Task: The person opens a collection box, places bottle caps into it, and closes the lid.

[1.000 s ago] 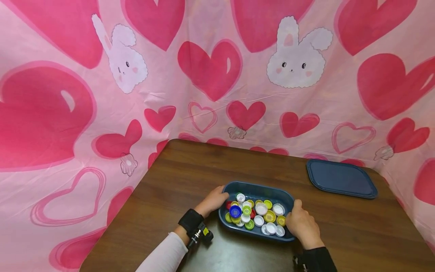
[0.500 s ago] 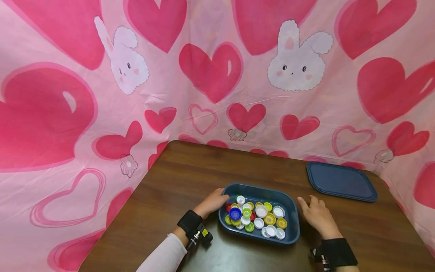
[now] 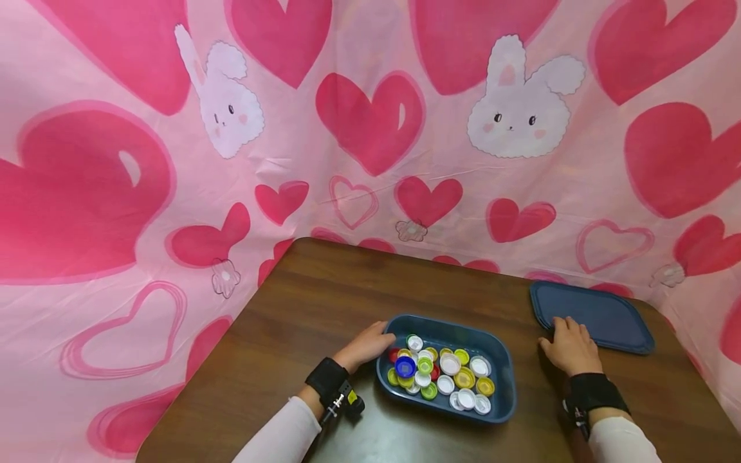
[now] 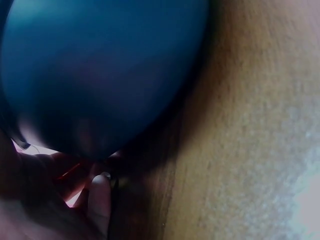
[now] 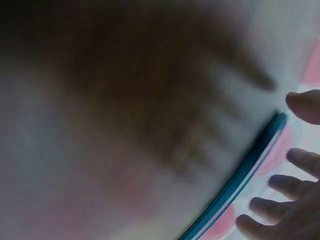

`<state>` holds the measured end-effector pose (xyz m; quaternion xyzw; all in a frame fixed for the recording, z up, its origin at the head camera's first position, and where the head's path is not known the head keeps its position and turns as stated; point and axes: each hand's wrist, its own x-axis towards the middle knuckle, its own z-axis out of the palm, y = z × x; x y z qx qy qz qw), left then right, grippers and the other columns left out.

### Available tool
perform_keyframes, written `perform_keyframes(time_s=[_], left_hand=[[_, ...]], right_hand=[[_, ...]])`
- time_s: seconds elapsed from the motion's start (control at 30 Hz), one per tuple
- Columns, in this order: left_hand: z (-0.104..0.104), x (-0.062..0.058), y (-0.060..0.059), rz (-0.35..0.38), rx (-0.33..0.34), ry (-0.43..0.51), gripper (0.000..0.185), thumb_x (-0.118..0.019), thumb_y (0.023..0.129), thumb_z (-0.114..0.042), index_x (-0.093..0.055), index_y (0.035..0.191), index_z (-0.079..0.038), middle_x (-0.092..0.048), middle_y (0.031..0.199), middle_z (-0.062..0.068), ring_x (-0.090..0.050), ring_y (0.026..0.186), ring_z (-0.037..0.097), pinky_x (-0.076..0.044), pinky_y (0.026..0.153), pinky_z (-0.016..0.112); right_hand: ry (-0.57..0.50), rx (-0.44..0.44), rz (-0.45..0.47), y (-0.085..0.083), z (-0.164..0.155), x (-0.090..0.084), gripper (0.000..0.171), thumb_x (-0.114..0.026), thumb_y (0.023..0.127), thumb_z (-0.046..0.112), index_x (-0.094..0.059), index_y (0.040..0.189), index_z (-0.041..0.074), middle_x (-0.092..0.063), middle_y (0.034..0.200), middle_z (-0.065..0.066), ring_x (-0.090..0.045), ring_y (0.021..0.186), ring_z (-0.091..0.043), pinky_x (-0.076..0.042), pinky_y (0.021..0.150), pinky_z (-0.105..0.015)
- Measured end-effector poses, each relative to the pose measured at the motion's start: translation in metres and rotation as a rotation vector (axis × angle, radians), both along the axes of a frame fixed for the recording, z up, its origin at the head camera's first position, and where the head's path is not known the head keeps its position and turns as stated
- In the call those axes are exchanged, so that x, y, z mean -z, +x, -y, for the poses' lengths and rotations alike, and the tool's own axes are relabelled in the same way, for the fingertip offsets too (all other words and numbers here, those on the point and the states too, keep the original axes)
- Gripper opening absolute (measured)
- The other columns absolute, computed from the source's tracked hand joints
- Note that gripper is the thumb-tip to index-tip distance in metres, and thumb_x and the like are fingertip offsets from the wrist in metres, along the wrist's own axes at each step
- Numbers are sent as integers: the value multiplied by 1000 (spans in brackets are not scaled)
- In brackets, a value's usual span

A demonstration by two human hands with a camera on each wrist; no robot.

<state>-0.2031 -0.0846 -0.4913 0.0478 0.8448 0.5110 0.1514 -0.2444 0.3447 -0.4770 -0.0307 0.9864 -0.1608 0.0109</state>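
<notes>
A dark blue plastic box [image 3: 502, 376] sits on the table, holding several bottle caps [image 3: 449, 364] in white, yellow, green, red and blue. My left hand [image 3: 366, 344] grips its left end, thumb over the rim. In the left wrist view the fingers [image 4: 100, 200] curl against the blue outer wall [image 4: 100, 75]. Right of the box, my right hand [image 3: 570, 350] hovers with nothing in it, beside the near left edge of a flat dark blue lid [image 3: 613, 321]. The right wrist view has its spread fingers [image 5: 290, 187] near the lid's edge [image 5: 240, 175]; contact cannot be told.
The brown wooden table [image 3: 324, 296] extends around the box. A pink cloth [image 3: 359, 212] with hearts and rabbits hangs behind and along the sides. A black strap with a small camera [image 3: 354, 404] is on the left wrist, and another strap [image 3: 596, 390] is on the right.
My right hand has let go of the box's right end and moved right and away from me, to the lid. The left hand has kept its grip on the box.
</notes>
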Motion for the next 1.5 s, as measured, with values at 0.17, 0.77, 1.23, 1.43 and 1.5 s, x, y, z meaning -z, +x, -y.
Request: perform_keyframes(time_s=[0.17,0.77,1.23,1.43,1.5], left_hand=[[0,4,0,-4,1,3,53,-55,95,-27,-55,144,-6,-55,134,13,-51,118,28,-42,106,56],[-1,0,-2,1,7,17,55,-53,97,-26,-51,147,-4,-52,143,15,-49,127,30,-39,111,55],[1,-1,0,7,14,41,54,-52,98,-27,-51,147,-5,-52,141,15,-50,124,30,-41,110,55],[0,0,0,19,10,45,55,-53,97,-27,-50,148,-6,-52,142,15,-49,126,31,-40,110,56],[0,0,0,18,13,47,55,-53,97,-28,-50,148,-7,-52,141,14,-49,125,30,-40,110,56]], right_hand=[[43,3,-20,-11,-9,1,63,-63,94,21,-37,136,-18,-28,138,-48,-23,127,-68,-23,99,-82],[226,-175,-51,-31,-30,4,52,-59,101,28,-50,130,-15,-49,127,-44,-48,108,-68,-42,87,-76],[363,-400,-677,-34,-34,7,32,-71,79,3,-41,87,-4,-40,59,-17,-44,41,-37,-43,35,-56],[292,-297,-818,-30,-37,-25,34,-70,78,0,-37,86,-6,-40,56,-21,-44,40,-46,-37,32,-60],[257,-254,-912,-28,-43,-40,26,-62,83,1,-38,85,-8,-40,54,-24,-43,39,-51,-35,31,-62]])
